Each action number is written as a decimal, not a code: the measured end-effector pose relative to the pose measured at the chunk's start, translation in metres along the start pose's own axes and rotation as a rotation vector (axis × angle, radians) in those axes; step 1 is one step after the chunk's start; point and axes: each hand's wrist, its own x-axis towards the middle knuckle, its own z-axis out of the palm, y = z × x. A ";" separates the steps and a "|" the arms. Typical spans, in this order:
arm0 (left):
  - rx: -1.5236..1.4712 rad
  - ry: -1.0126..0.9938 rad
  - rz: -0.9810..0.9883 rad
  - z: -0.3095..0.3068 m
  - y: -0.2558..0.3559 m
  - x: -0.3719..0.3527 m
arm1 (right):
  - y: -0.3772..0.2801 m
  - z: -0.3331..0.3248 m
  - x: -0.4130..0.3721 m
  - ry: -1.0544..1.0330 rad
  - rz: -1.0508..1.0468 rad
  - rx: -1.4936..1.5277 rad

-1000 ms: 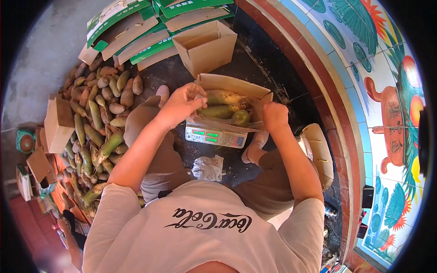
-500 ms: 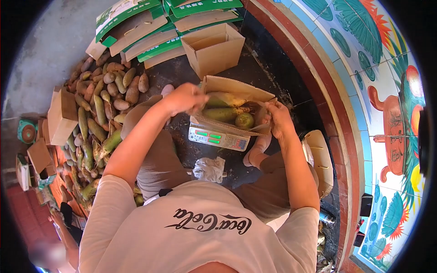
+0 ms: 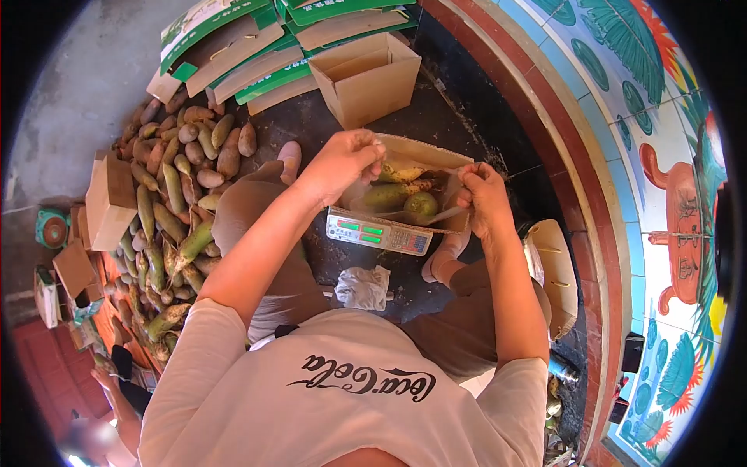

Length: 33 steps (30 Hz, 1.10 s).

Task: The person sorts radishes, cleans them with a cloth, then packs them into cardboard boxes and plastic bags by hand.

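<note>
A cardboard box (image 3: 424, 148) with a clear plastic bag (image 3: 446, 208) inside it stands on a digital scale (image 3: 379, 235). Several long green radishes (image 3: 389, 196) lie in the bag, one with its round end (image 3: 421, 205) facing me. At the box's left side, my left hand (image 3: 346, 162) is closed in a pinch on what looks like the bag's upper edge. My right hand (image 3: 482, 194) pinches the bag at the right rim. The plastic is thin, and its exact edge is hard to make out.
Another open carton (image 3: 366, 78) stands beyond the box, near green printed cartons (image 3: 272, 54). At left lies a big pile of radishes (image 3: 175, 202) beside a tan box (image 3: 110, 198). A crumpled white cloth (image 3: 362, 288) sits between my legs. A tiled wall (image 3: 615, 194) curves along the right.
My left hand, blurred before, has moved right over the box's left edge and now pinches the plastic. The right hand stays at the right rim. The bag looks more spread over the radishes.
</note>
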 end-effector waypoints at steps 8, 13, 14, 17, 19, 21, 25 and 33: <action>0.005 0.012 0.062 -0.002 0.006 -0.002 | -0.013 0.000 0.002 0.012 -0.053 -0.041; 0.044 -0.028 0.085 -0.002 0.005 0.004 | -0.010 0.005 0.001 0.038 -0.112 -0.137; 0.049 -0.014 0.105 -0.004 0.002 0.007 | -0.007 0.004 0.003 0.015 -0.082 -0.144; 0.216 -0.033 0.072 -0.003 -0.002 0.012 | -0.003 0.005 0.010 -0.063 -0.039 -0.189; 0.481 -0.011 0.219 -0.006 -0.007 0.009 | -0.004 0.005 0.005 -0.093 -0.063 -0.250; 0.955 0.063 0.540 -0.014 -0.010 0.007 | -0.004 0.005 0.002 -0.110 -0.163 -0.319; 0.862 0.043 0.446 -0.011 -0.019 0.007 | 0.003 0.001 0.002 -0.206 -0.363 -0.492; 0.588 -0.255 0.177 0.021 -0.052 0.033 | -0.005 0.020 -0.004 -0.259 -0.836 -0.993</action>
